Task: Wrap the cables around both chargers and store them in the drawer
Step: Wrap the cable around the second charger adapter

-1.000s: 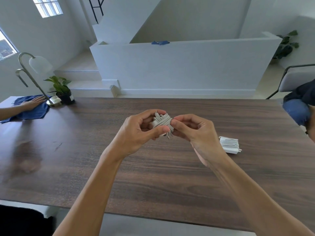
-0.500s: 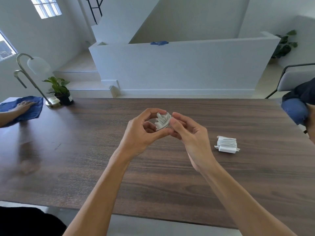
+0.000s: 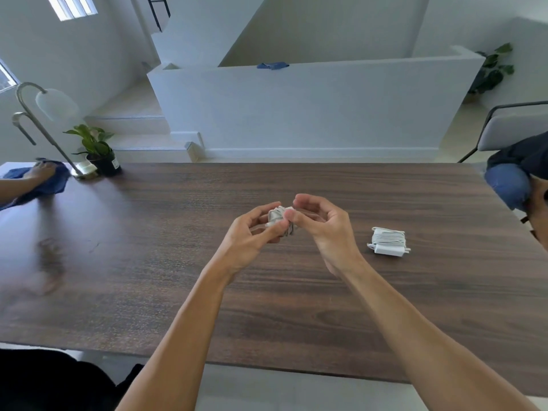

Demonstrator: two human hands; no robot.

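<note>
Charger (image 3: 278, 216) gripped by both hands; no legible writing.

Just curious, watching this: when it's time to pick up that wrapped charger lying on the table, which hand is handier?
Probably the right hand. The wrapped charger on the table lies on its side, and the left hand already holds the charger in hand, so the right could let go.

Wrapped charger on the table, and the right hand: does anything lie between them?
No. In the head view only bare wood of the table separates the wrapped charger from the right hand, which holds the second charger with the left hand.
</note>
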